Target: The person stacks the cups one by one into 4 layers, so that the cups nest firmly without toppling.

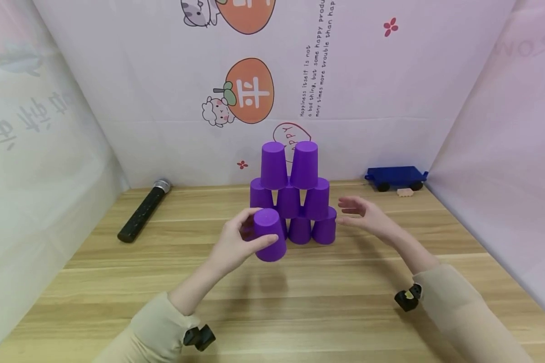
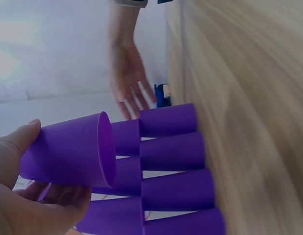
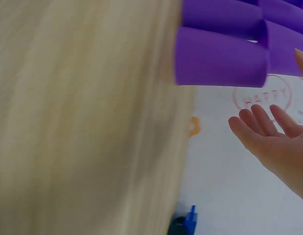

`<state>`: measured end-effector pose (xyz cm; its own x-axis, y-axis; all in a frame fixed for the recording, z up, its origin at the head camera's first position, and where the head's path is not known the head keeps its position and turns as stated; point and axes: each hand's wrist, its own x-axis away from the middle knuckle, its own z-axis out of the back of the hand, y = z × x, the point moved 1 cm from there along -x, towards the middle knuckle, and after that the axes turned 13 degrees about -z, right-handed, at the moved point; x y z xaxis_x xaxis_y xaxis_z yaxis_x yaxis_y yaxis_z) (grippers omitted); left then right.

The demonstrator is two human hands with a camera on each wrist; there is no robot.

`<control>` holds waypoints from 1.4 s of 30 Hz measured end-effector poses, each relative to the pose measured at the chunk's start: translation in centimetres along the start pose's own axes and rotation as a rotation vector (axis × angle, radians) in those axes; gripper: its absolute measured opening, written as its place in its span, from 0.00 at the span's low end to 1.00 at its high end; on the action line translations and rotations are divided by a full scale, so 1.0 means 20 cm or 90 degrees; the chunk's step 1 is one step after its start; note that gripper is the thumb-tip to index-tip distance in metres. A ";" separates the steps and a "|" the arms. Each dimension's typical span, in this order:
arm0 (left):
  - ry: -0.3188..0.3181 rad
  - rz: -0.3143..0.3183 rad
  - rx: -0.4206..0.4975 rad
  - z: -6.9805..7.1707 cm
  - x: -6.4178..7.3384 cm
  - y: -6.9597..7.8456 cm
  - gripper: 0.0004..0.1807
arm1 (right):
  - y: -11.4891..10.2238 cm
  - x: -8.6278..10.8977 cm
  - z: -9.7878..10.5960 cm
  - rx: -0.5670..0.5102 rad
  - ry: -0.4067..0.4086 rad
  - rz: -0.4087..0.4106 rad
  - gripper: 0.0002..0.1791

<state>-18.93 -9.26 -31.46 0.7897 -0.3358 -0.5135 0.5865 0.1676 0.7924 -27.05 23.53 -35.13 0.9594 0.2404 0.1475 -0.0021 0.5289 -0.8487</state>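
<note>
My left hand (image 1: 233,244) grips a purple plastic cup (image 1: 270,236), thumb on the near side and fingers behind it. The cup is mouth-down and raised above the table, in front of the stack. In the left wrist view, the open mouth of this held cup (image 2: 106,149) points toward the tabletop. Behind it stands a tiered stack of mouth-down purple cups (image 1: 300,229): several at the bottom, 3 in the middle and 2 on top (image 1: 305,165). Partly hidden behind the held cup is the stack's left side. Just right of the stack, my right hand (image 1: 365,216) is empty, its fingers extended.
On the wooden table (image 1: 272,312), a black microphone (image 1: 144,210) lies at the left. A blue toy wagon (image 1: 396,177) sits in the back right corner, with a small pale block (image 1: 404,192) before it. Printed white cloth (image 1: 163,101) walls the back and both sides.
</note>
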 end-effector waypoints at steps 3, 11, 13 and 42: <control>0.011 -0.009 0.003 0.04 -0.04 0.04 0.26 | 0.03 -0.01 -0.01 -0.002 -0.013 -0.011 0.37; 0.041 -0.037 0.009 0.14 -0.15 0.15 0.26 | 0.08 -0.06 -0.05 0.009 -0.029 -0.019 0.37; 0.046 -0.044 0.004 0.16 -0.18 0.18 0.26 | 0.08 -0.07 -0.07 0.008 -0.033 -0.018 0.36; 0.066 -0.047 -0.045 0.19 -0.74 0.41 0.28 | 0.07 -0.15 -0.15 0.058 -0.020 -0.020 0.36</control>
<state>-26.45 -6.47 -16.19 0.7566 -0.2527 -0.6031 0.6514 0.2117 0.7286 -28.98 21.05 -38.29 0.9502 0.2468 0.1906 0.0011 0.6085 -0.7936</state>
